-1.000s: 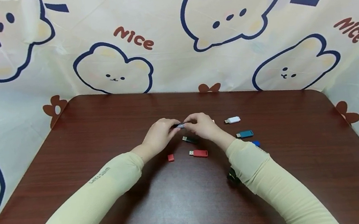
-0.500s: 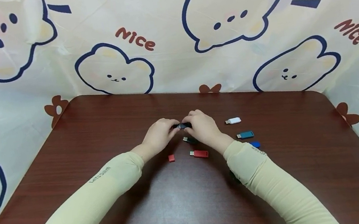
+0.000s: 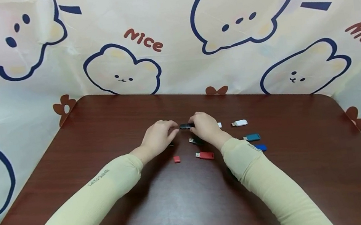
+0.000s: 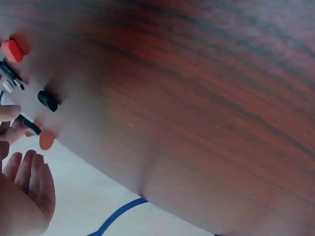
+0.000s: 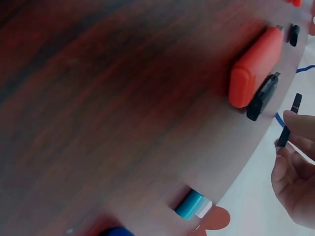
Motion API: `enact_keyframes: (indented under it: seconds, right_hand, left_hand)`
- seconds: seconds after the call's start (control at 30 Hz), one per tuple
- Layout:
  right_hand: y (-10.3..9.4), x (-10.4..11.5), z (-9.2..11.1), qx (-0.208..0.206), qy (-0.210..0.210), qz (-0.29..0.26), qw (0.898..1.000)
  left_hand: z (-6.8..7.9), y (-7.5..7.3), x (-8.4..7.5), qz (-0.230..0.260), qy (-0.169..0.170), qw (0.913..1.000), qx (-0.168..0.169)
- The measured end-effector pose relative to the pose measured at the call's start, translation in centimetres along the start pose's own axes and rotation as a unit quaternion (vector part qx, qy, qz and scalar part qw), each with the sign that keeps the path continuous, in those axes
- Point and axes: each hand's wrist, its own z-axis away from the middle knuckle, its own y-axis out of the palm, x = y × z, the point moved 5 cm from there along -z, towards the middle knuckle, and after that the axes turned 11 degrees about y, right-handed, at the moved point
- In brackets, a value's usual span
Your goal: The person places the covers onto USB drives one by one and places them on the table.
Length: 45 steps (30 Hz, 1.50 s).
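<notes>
My right hand [image 3: 206, 128] pinches a black USB flash drive [image 3: 186, 126] by its right end, above the table; in the right wrist view the drive [image 5: 290, 120] is a slim black stick with its connector covered. A small gap parts my left hand [image 3: 157, 137] from the drive's left end, and its fingers are loosely bent round nothing. Below the hands lie a dark flash drive [image 3: 196, 141] with its metal plug bare, a red flash drive [image 3: 206, 155] and a red cap [image 3: 176, 159]. A small black cap [image 4: 47, 101] lies near my left hand.
To the right on the brown table [image 3: 99, 124] lie a white flash drive [image 3: 240, 123], a teal flash drive [image 3: 252, 137] and a blue one [image 3: 260, 147], partly behind the right sleeve. Another white piece [image 3: 219, 125] shows beside the right hand. A patterned curtain [image 3: 180, 62] borders the table.
A second ago both hands held the drive's parts with a silvery section between them; the parts then came together. My left hand has let go, and the drive stays in my right hand.
</notes>
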Motion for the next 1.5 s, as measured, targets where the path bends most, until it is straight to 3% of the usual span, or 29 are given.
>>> enact_keyframes:
  seconds: [0.23, 0.53, 0.93, 1.17, 1.5]
  right_hand:
    - [1.0, -1.1, -0.7, 0.024, 0.022, 0.024, 0.999]
    - [1.4, -1.6, -0.6, 0.028, 0.016, 0.036, 0.999]
    - [0.8, -2.2, -0.2, 0.032, 0.04, 0.018, 0.999]
    - [0.2, -1.9, 0.9, 0.074, 0.041, 0.014, 0.996]
    - [1.0, -1.9, 2.1, 0.135, 0.054, 0.017, 0.989]
  left_hand:
    - [0.3, 0.3, 0.0, -0.005, 0.01, 0.9999, 0.002]
    - [0.3, 0.7, 0.0, -0.008, 0.013, 0.9995, 0.029]
    - [1.3, 2.2, 0.3, -0.056, 0.032, 0.9924, 0.105]
    - [1.7, 2.0, 0.5, -0.078, 0.042, 0.9912, 0.098]
    - [1.8, 1.7, 0.6, -0.075, 0.05, 0.9933, 0.072]
